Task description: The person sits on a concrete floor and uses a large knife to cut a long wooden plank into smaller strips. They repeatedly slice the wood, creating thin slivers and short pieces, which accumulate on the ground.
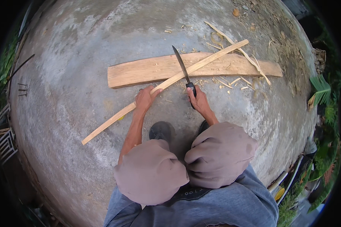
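My left hand (144,97) is closed around a long, pale wooden strip (193,68), which slants from lower left to upper right. The strip's far part crosses over a thick wooden plank (140,72) lying on the ground. In my right hand (201,101) is a knife (181,63), gripped by its black handle. Its dark blade points up and away, crossing the strip near the plank's front edge; whether it touches the wood I cannot tell. A thin peeled sliver (235,45) lies across the plank's right part.
Wood shavings (225,84) are scattered on the concrete floor (75,75) around the plank's right half. A coil of thin shaving (216,38) lies beyond it. Bare soil (288,41) borders the far right, with green plants (322,90) past the edge. A white rack (5,145) stands far left.
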Available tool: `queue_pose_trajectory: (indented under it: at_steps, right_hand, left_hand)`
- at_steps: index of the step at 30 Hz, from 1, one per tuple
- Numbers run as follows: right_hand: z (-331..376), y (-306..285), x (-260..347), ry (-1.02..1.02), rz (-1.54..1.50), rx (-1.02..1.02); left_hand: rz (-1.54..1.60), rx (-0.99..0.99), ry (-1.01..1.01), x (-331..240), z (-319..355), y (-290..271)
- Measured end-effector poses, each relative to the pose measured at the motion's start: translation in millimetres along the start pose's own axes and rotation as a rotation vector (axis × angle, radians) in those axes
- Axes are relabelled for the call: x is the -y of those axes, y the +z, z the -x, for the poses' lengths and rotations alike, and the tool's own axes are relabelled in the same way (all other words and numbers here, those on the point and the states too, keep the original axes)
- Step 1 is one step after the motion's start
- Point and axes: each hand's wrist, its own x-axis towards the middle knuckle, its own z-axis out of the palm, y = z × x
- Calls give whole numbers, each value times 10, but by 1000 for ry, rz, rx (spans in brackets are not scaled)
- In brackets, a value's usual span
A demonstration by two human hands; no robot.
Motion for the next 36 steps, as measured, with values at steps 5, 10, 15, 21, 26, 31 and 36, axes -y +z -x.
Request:
queue_pose_trajectory:
  at_steps: [5,10,15,21,26,31,36]
  right_hand:
    - [-14,-19,104,-27,-3,-70]
    - [-37,-114,248,-45,60,-64]
    - [-34,-85,316,-63,108,-70]
    - [6,-72,298,-80,100,-99]
    - [-34,-86,326,-29,127,-52]
    - [166,-247,739,-189,-61,-199]
    - [187,-178,404,-492,-164,-347]
  left_hand:
    - [31,88,55,13,1,-66]
    - [-128,-178,255,57,49,124]
    - [-260,-347,330,118,44,275]
    - [-281,-390,353,87,102,356]
    - [-288,-386,377,67,84,270]
    - [-245,-361,355,53,36,326]
    - [-200,-338,334,26,81,301]
